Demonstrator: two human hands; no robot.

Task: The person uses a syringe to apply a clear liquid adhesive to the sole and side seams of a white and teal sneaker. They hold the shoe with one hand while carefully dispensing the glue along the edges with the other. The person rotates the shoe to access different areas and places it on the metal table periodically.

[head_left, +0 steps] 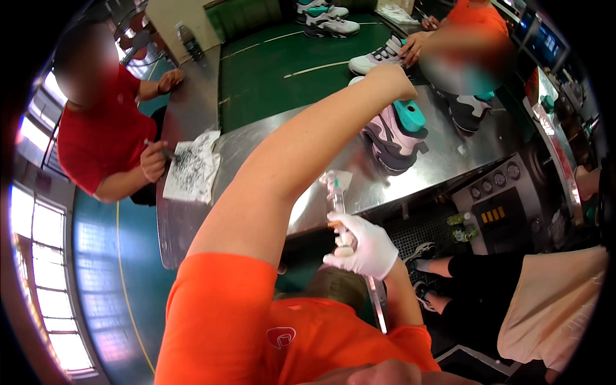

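My bare left arm stretches across the steel table, and my left hand (393,78) bends down at the wrist over a pink, white and dark grey sneaker (393,138). Its fingers are hidden, so their grip does not show. A teal insert (409,115) sits in the sneaker's opening. My right hand (366,247), in a white glove, is closer to my body at the table's near edge. Its fingers curl around a clear plastic tube-like thing (335,200), whose upper end points toward the table. A small pale piece (344,179) lies beside that end.
A person in red (106,122) holds a pen-like tool over a black-smeared white cloth (191,168). Another person's hand (414,48) touches a white sneaker (373,59). A dark sneaker (467,112) stands at right. A gauge panel (497,192) and a person in beige (555,301) are right.
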